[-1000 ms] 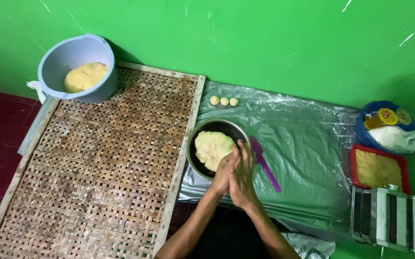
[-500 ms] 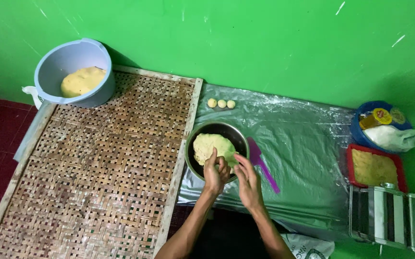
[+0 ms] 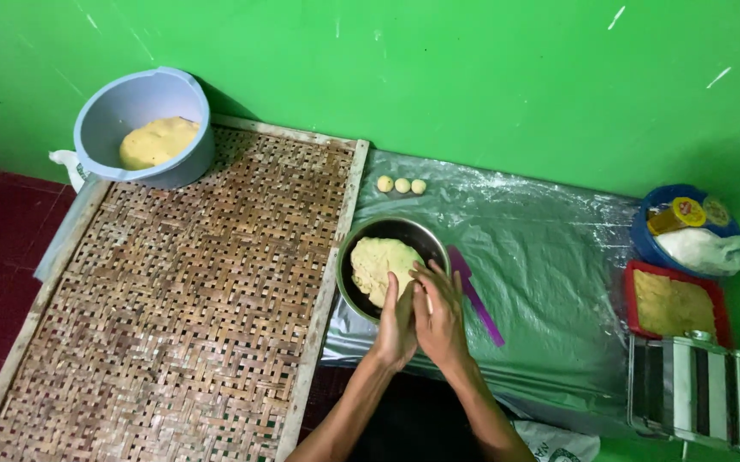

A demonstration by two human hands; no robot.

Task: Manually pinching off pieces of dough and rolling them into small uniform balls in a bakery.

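While both palms are pressing toward each other at the near rim of the bowl (image 3: 344,275), the step in hand looks like shaping a small piece pulled from the dough (image 3: 383,267). The left hand (image 3: 395,323) is standing on edge with its fingers straight and together; the right hand (image 3: 440,315) is lying against it, fingers slightly spread and reaching over the rim. Whether a piece of dough is sitting between the palms I cannot tell, since the hands are hiding the gap. The next move, as I judge it, is calling for light, even pressure and a rolling motion, so a piece rounds off rather than flattens.

Just beyond the fingertips, the dough is lying in the bowl, touching or nearly touching the left fingers. Just right of the right hand, a purple scraper (image 3: 474,296) is resting on the plastic sheet (image 3: 558,257). Farther off, past the bowl, 3 small balls (image 3: 402,185) are sitting in a row. Well to the left, a woven tray (image 3: 173,299) is carrying a blue tub (image 3: 146,127) with more dough.
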